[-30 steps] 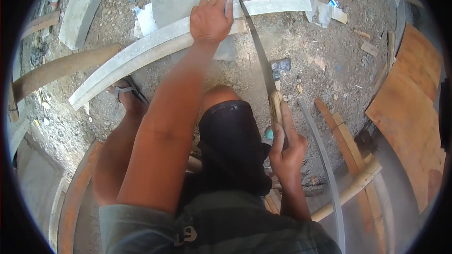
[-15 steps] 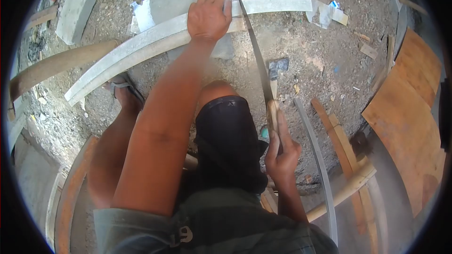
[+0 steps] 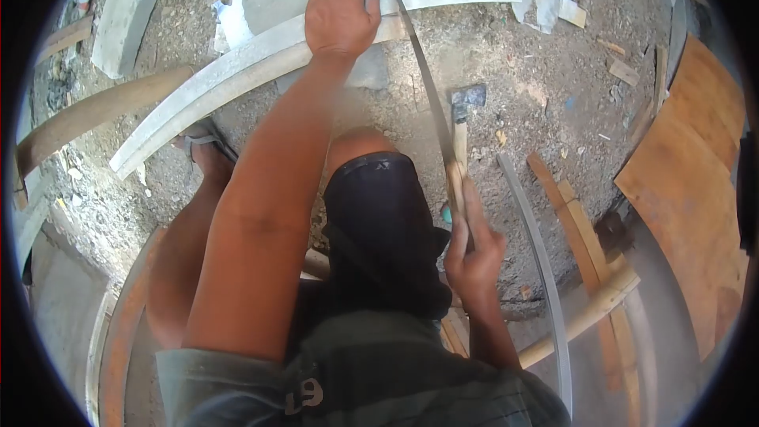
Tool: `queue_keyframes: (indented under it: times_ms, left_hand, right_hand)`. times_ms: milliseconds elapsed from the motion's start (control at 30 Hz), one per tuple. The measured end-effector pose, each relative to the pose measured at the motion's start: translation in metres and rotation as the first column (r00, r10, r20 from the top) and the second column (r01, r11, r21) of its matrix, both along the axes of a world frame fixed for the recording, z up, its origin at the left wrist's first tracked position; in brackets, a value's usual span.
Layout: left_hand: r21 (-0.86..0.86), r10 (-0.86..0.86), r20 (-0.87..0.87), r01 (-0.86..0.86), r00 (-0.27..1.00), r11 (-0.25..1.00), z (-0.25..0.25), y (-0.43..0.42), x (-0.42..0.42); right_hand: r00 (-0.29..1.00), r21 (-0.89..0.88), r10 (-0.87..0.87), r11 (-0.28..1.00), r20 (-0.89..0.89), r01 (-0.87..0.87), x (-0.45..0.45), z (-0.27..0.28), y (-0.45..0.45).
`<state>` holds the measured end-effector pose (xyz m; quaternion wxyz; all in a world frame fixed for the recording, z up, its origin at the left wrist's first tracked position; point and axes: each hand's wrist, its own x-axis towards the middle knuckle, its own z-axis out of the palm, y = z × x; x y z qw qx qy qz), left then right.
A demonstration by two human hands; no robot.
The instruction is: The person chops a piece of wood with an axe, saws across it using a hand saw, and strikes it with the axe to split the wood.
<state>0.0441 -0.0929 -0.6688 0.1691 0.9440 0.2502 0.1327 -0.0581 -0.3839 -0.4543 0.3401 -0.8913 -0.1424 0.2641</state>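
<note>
My left hand [image 3: 341, 17] is closed over a long, curved pale wooden board [image 3: 213, 75], pressing on its upper side. Beneath that board runs a tan piece of wood [image 3: 261, 79]. In my right hand [image 3: 477, 257] is the wooden handle of a handsaw [image 3: 429, 91]. Its long, narrow blade points away from me and crosses the board just right of my left hand, touching or very near it. How deep the teeth sit cannot be made out. Close to the saw handle, a hatchet-like tool [image 3: 469, 96] with a dark head lies on the ground.
A concrete block [image 3: 126, 20] sits at upper left, near a curved brown timber [image 3: 103, 115]. On the right are brown plywood sheets [image 3: 680, 182], a thin grey strip [image 3: 538, 261] and several wooden pieces [image 3: 585, 245]. My bent knee [image 3: 362, 142] is below the board.
The whole view has shifted slightly. Against the ground, the saw handle and my right hand appear a little closer to me. My left hand keeps its place on the board.
</note>
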Motion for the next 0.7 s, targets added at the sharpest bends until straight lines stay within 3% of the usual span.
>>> queue_keyframes:
  times_ms: [200, 267, 400, 467, 567, 700]
  left_hand:
    - [0.002, 0.005, -0.027, -0.005, 1.000, 1.000, 0.007, 0.001, 0.001]
    - [-0.006, 0.003, -0.043, -0.003, 0.999, 1.000, 0.010, -0.010, -0.009]
    - [0.010, 0.037, -0.035, -0.036, 0.999, 0.999, 0.007, -0.003, 0.001]
    - [0.002, 0.023, -0.019, -0.023, 1.000, 1.000, 0.003, 0.000, 0.002]
    - [0.034, 0.047, -0.051, -0.046, 0.998, 0.998, 0.007, -0.005, 0.005]
    - [0.021, 0.026, -0.022, -0.025, 0.999, 0.999, 0.001, 0.006, 0.008]
  right_hand:
    - [0.983, 0.145, -0.013, 0.989, 0.186, -0.015, 0.117, -0.098, 0.138]
    - [0.953, 0.183, -0.047, 0.983, 0.301, -0.009, 0.116, -0.100, 0.137]
    - [0.989, 0.122, -0.056, 0.992, 0.139, 0.039, 0.009, -0.036, 0.013]
    - [0.992, 0.127, -0.070, 0.990, 0.105, 0.056, -0.003, -0.032, 0.000]
    - [0.989, 0.110, -0.031, 0.994, 0.141, 0.015, 0.027, -0.057, 0.027]
    - [0.971, 0.222, -0.043, 0.975, 0.235, -0.011, 0.119, -0.113, 0.124]
